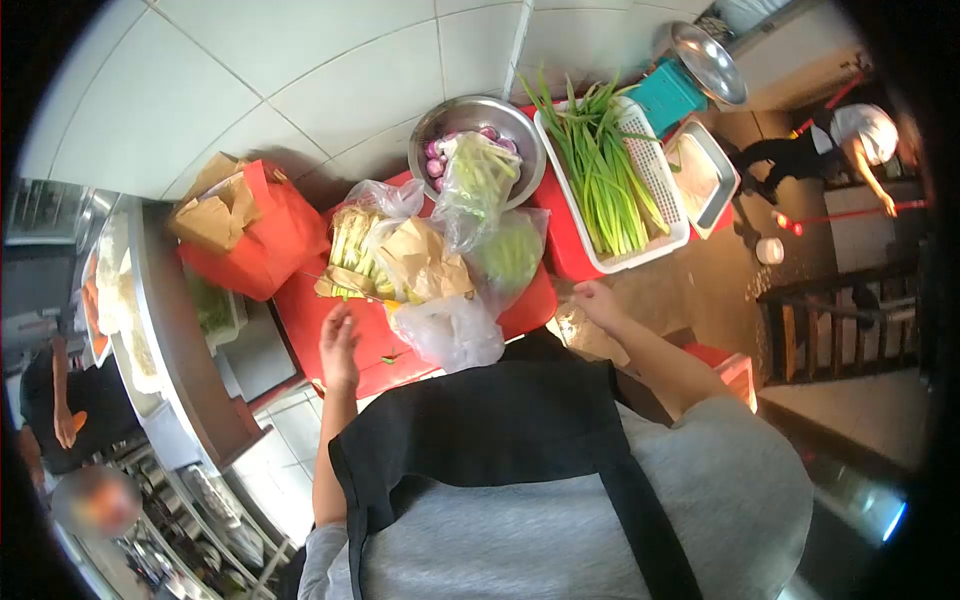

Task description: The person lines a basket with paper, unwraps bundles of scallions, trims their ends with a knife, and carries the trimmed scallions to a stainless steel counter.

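So the left hand (340, 345) is hanging over the near left part of the red desk (370, 340), fingers a bit bent and loosely apart, nothing in them. Closest thing to it is the bunch of pale stalks (357, 248), lying on the desk just past the fingertips. The right hand (597, 305) is out by the desk's right front edge, fingers curled in. Can't tell if the tips actually meet, and I don't see anything in it either. It's near a clear bag of greens (512, 255) and the low end of a white basket (642, 252) full of long green onions (610, 190).

Between the hands there's crumpled brown paper (425, 262) beside the stalks, with a whitish plastic bag (450, 338) in front of it. Further back, a steel bowl (530, 150) has purple onions (435, 165) in it, and a bag of pale leafy stuff (472, 190) flops over its front rim. Big red bag (255, 240) on the far left, teal scale (668, 95) at back right. Two other people are around, one off each side.
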The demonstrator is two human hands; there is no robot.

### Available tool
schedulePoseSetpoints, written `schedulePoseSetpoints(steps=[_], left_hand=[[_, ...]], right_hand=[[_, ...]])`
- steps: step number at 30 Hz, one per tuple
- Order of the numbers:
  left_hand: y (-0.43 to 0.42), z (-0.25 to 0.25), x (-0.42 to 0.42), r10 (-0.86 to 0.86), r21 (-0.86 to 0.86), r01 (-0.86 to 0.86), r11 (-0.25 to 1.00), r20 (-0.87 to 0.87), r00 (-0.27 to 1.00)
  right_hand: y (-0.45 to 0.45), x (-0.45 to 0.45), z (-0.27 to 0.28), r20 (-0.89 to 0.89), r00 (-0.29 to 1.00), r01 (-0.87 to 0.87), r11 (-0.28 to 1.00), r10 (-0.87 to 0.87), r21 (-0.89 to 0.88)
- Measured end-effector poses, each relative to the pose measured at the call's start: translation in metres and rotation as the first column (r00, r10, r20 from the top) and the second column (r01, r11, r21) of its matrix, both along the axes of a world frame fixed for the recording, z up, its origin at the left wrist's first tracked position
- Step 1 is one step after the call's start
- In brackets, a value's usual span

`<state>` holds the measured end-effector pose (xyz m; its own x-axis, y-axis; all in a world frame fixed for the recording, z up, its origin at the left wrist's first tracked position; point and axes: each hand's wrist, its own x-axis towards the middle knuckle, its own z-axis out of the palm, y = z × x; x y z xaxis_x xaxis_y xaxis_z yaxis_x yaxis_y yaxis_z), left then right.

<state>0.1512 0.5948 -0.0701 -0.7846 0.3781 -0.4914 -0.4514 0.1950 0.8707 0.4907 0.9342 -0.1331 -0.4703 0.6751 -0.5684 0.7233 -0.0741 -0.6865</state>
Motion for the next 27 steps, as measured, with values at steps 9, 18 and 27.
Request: schedulePoseSetpoints(steps=[9,18,27], left_hand=[[0.083,-0.003,0.138,-0.090,-0.163,0.099,0.982,0.061,0.994],[0.306,-0.009,0.055,-0.760,-0.980,0.094,0.178,-0.076,0.646],[0.422,0.099,0.040,-0.471,-0.354,0.325,0.877,-0.769,0.433]], right_hand=[[0.154,-0.002,-0.007,-0.358,0.924,0.266,0.899,-0.135,0.348],[0.194,0.069,0.006,-0.334,0.806,0.476,0.870,-0.489,-0.127],[0.192,0.120,-0.009,0.025,0.572,0.709,0.479,-0.820,-0.518]])
